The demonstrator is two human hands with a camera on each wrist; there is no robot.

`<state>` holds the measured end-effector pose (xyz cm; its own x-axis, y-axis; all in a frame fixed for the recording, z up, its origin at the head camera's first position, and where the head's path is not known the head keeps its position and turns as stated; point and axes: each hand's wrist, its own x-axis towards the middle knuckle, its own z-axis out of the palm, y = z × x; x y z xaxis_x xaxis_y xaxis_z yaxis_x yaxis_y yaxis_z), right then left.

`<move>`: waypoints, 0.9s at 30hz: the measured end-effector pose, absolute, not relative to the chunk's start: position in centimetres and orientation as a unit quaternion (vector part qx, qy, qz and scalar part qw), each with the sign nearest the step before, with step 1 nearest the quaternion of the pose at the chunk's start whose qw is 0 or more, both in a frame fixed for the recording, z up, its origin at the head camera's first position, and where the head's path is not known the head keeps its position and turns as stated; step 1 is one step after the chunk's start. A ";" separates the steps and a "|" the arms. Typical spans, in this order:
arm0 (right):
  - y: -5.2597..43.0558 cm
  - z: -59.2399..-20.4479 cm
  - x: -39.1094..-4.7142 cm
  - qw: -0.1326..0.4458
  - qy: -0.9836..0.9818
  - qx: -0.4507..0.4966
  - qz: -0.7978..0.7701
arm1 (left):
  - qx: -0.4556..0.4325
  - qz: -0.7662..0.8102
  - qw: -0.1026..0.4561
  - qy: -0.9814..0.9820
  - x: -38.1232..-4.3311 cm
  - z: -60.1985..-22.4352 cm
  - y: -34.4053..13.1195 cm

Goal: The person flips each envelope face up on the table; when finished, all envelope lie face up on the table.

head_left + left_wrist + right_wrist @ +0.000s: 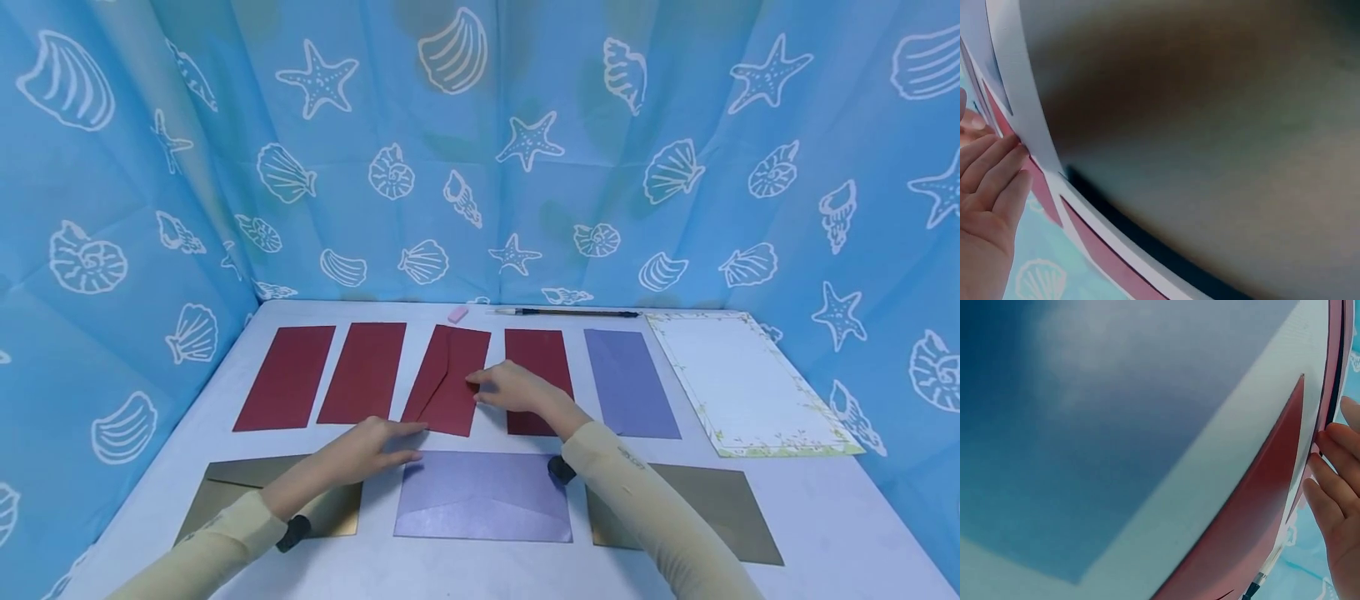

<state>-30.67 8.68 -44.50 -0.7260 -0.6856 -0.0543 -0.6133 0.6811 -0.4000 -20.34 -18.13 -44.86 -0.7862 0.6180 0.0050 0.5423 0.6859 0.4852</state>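
Observation:
A red envelope (459, 367), flap side up and slightly askew, lies in the back row between other red envelopes. My left hand (367, 450) reaches its near left corner, the index fingertip right at the edge. On its right edge rest the fingertips of my right hand (517, 390), whose palm and wrist pass over the neighbouring red envelope (536, 358). Straight, loose fingers show on the left hand (988, 200) in the left wrist view. The right hand (1338, 487) has extended fingers too in the right wrist view.
In front lie a lavender envelope (483, 500) and two gold ones (697, 508), the left one partly under my forearm. Farther back are two more red envelopes (288, 375), a purple envelope (633, 383), patterned paper (750, 383), a brush (577, 312) and a pink eraser (457, 314).

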 end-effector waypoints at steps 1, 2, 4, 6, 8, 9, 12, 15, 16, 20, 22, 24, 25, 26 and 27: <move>8.6 -44.5 -30.8 0.100 0.912 -0.356 -0.179 | 0.320 0.238 0.080 0.914 -20.4 -44.8 -18.0; 8.5 -44.5 -30.9 0.099 0.913 -0.355 -0.177 | 0.323 0.238 0.081 0.913 -20.4 -44.8 -17.9; 8.4 -44.4 -31.1 0.097 0.914 -0.353 -0.175 | 0.329 0.236 0.080 0.911 -20.5 -44.7 -17.6; 8.3 -44.4 -31.2 0.096 0.915 -0.351 -0.172 | 0.332 0.232 0.080 0.911 -20.5 -44.7 -17.4; 8.2 -44.4 -31.3 0.100 0.918 -0.344 -0.169 | 0.333 0.226 0.080 0.912 -20.6 -44.8 -17.1; 8.2 -44.4 -31.4 0.102 0.920 -0.341 -0.167 | 0.334 0.222 0.078 0.913 -20.6 -44.8 -17.0; 8.2 -44.4 -31.5 0.103 0.922 -0.334 -0.166 | 0.331 0.215 0.076 0.915 -20.6 -44.7 -16.9; 8.2 -44.3 -31.5 0.101 0.923 -0.331 -0.168 | 0.332 0.216 0.074 0.915 -20.6 -44.6 -16.8; 8.3 -44.3 -31.5 0.101 0.923 -0.331 -0.170 | 0.332 0.218 0.075 0.915 -20.6 -44.6 -16.8; 8.3 -44.4 -31.4 0.098 0.922 -0.333 -0.172 | 0.333 0.224 0.074 0.913 -20.6 -44.7 -17.0; 8.5 -44.5 -31.3 0.096 0.921 -0.335 -0.174 | 0.334 0.229 0.072 0.912 -20.6 -44.8 -17.1; 8.6 -44.6 -31.3 0.092 0.919 -0.338 -0.180 | 0.335 0.235 0.070 0.910 -20.5 -44.9 -17.4; 8.7 -44.7 -31.2 0.090 0.919 -0.337 -0.185 | 0.335 0.238 0.068 0.909 -20.3 -44.9 -17.6; 8.8 -44.7 -31.2 0.088 0.917 -0.337 -0.194 | 0.335 0.242 0.065 0.908 -20.2 -44.9 -17.8; 8.9 -44.7 -31.1 0.086 0.916 -0.336 -0.203 | 0.334 0.246 0.061 0.908 -20.0 -44.9 -18.0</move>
